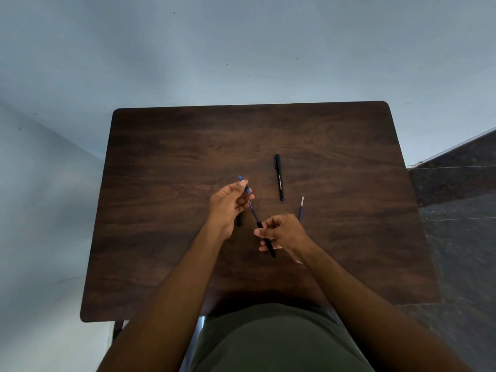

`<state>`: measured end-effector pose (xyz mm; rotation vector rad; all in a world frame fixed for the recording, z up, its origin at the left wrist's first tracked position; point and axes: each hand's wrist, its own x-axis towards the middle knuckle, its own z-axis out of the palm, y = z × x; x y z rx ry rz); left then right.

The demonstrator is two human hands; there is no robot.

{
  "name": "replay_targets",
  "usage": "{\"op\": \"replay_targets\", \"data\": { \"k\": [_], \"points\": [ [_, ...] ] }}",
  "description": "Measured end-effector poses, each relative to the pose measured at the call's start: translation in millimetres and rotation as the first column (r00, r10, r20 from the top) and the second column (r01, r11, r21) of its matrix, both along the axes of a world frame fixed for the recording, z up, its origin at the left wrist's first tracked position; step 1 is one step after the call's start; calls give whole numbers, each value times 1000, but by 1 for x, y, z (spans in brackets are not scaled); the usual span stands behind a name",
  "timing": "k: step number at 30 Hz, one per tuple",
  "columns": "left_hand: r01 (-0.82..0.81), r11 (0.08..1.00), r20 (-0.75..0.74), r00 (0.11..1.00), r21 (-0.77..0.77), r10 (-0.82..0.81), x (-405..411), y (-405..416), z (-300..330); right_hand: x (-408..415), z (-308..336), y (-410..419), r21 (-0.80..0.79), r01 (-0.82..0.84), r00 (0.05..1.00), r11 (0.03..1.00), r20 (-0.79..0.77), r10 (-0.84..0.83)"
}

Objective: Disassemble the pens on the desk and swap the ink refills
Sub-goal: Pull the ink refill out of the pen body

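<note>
My left hand (229, 204) pinches a blue pen part (243, 183), its tip poking out above the thumb. A thin blue ink refill (253, 212) runs from that hand down into a black pen barrel (268, 244), which my right hand (283, 233) grips. A whole black pen (279, 177) lies on the desk beyond my hands. A loose blue refill (301, 209) with a pale end lies just right of it, partly hidden by my right hand. A small dark piece (239, 220) lies under my left hand, mostly hidden.
The dark wooden desk (161, 210) has rounded corners and stands against a pale blue wall. Dark tiled floor shows at the right. My lap in a green garment is at the near edge.
</note>
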<state>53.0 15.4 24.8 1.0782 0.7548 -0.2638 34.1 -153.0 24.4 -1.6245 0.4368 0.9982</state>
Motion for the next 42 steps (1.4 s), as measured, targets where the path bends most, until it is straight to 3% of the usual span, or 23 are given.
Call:
{"op": "replay_targets", "data": {
  "k": [2,5,7,9,10,17,29,38,42],
  "points": [
    [-24,998,-29,999,63,26,2,1,-4,0,1,-2,4,8,1000,1000,5,-8],
    [103,905,-55,995,413,-88,1,5,-19,0,-2,-7,-5,79,997,997,19,-79],
    [326,636,-152,937,700,-313,-3,6,-27,-1,-6,-11,-10,152,988,988,39,-152],
    [441,327,-272,850,836,-452,-9,2,-31,-1,-8,-14,-31,205,978,978,56,-203],
    [438,232,-291,830,869,-476,-13,-2,-33,-2,-9,-16,-43,220,974,975,63,-217],
    [372,-38,-338,792,927,-508,-27,-27,-39,-3,-12,-18,-92,224,973,970,76,-218],
    [401,52,-323,801,915,-504,-25,-27,-38,-2,-16,-9,-89,223,975,971,26,-221],
    [379,504,-151,888,776,-434,-31,-15,-29,-1,-16,-6,-82,186,982,979,46,-183],
    [424,596,-171,885,682,-433,-39,-14,-32,-2,-16,-5,-123,106,989,987,117,-92]
  ]
}}
